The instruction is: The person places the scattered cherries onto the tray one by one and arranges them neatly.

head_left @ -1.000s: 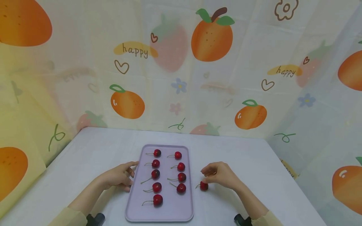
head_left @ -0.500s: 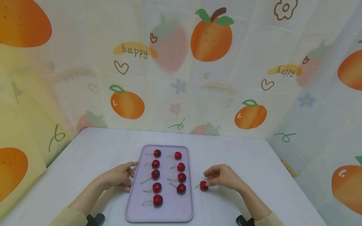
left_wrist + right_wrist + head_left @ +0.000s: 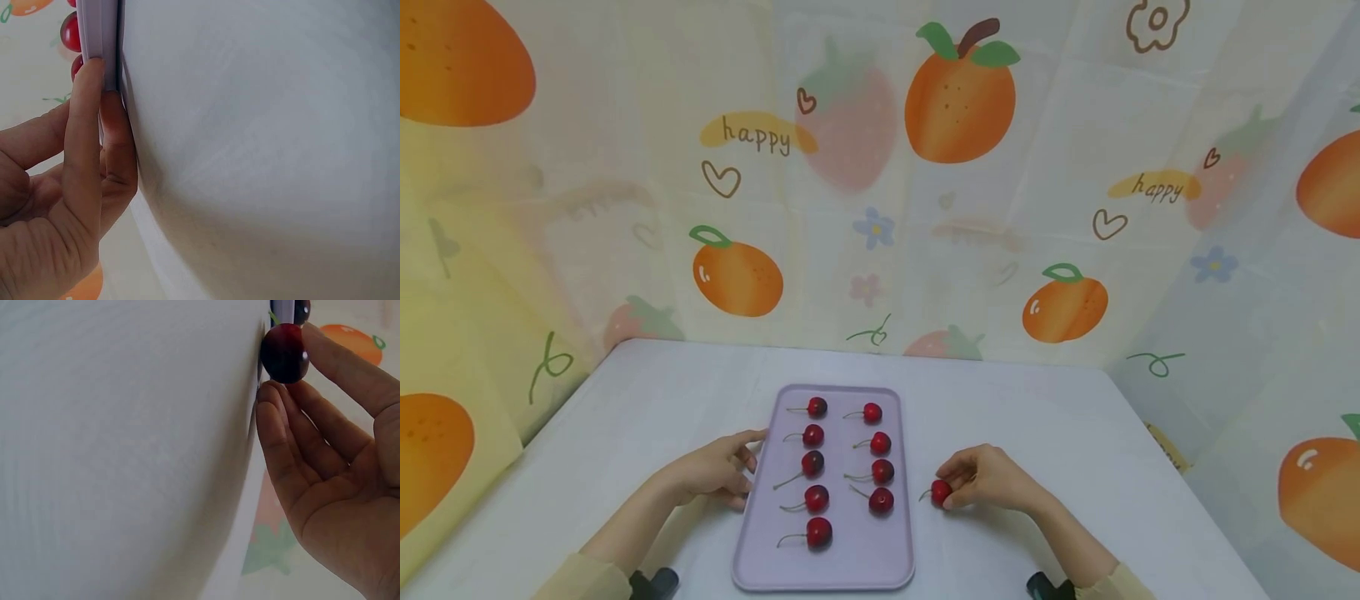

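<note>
On the table just right of the lilac tray (image 3: 857, 562), a dark red cherry (image 3: 939, 492) lies with its stem pointing left. My right hand (image 3: 988, 477) pinches it; the right wrist view has the cherry (image 3: 285, 354) between fingertips of that hand (image 3: 337, 450). My left hand (image 3: 715, 471) rests at the tray's left edge, fingers spread along it. Up close in the left wrist view, fingertips of the left hand (image 3: 75, 181) touch the tray's rim (image 3: 94, 31). Several stemmed cherries sit on the tray in two columns, among them the front left cherry (image 3: 818, 532) and the front right cherry (image 3: 881, 500).
A white cloth (image 3: 1015, 400) covers the table. Behind and beside it hangs a curtain (image 3: 925, 250) printed with oranges, strawberries and the word happy. Each wrist wears a dark device, such as the right one (image 3: 1049, 586).
My right hand first drew back slightly to the right of the cherry, then its fingers lowered and closed around it. The left hand and the tray stay where they were.
</note>
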A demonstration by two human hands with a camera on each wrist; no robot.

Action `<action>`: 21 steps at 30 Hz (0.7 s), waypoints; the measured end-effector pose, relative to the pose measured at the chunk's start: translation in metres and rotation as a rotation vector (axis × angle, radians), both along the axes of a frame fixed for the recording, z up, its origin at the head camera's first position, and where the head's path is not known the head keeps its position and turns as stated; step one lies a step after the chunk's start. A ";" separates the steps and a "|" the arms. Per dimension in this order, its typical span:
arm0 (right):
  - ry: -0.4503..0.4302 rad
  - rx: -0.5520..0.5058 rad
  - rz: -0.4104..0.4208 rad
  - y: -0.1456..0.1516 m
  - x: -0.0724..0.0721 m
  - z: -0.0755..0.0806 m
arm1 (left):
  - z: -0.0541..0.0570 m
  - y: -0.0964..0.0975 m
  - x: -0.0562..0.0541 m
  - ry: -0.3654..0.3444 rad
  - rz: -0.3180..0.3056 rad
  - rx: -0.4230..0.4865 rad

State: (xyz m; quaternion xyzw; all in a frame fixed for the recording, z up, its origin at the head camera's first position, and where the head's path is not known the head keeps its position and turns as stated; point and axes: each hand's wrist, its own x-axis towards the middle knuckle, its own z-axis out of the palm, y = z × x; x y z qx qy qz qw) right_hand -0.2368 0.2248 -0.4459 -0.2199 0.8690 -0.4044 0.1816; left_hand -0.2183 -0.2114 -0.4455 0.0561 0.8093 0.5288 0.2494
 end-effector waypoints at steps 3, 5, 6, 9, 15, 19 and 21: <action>0.017 0.011 0.004 -0.002 0.001 0.001 | 0.000 0.000 0.000 -0.002 0.001 -0.005; 0.029 0.015 0.007 -0.003 0.002 0.002 | 0.001 0.000 0.000 -0.005 0.004 -0.010; 0.033 0.016 0.007 -0.003 0.002 0.003 | 0.000 0.000 0.000 -0.005 0.004 -0.012; 0.047 0.026 0.006 -0.005 0.002 0.004 | 0.000 0.000 0.000 -0.004 0.005 -0.015; 0.046 0.029 0.010 -0.005 0.001 0.002 | 0.000 0.000 0.000 0.000 0.005 -0.024; 0.043 0.029 0.012 -0.004 0.000 0.000 | 0.000 0.000 -0.001 -0.002 0.008 -0.033; 0.047 0.029 0.013 -0.004 0.000 -0.001 | 0.000 0.001 -0.001 -0.004 0.010 -0.039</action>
